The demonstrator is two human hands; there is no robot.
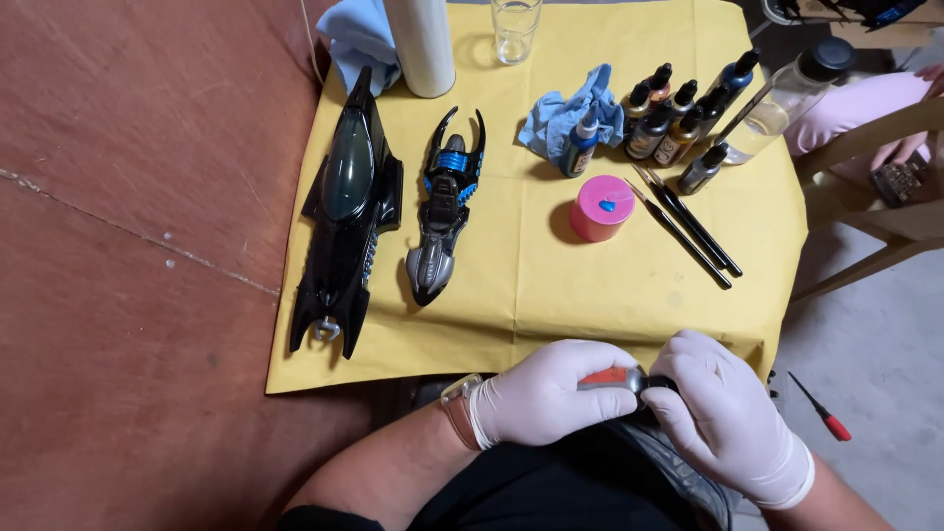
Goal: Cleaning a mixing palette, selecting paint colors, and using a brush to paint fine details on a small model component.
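Observation:
Both my hands wear white gloves and meet near the front edge of the yellow paper sheet (551, 295). My left hand (551, 398) is closed around a small tool with an orange-red handle and a metal collar (612, 378). My right hand (723, 413) grips the dark end of that same object; what the dark part is stays hidden by the fingers. On the sheet lie a long black toy vehicle (346, 206) and a smaller grey, black and blue vehicle part (444, 211).
A pink cup with a blue paint blob (601, 207), several small paint bottles (669, 123), thin brushes (688, 228), a blue cloth (565, 116), a white cylinder (421, 44) and a glass (514, 28) sit at the back. A red-handled screwdriver (821, 408) lies on the floor at right.

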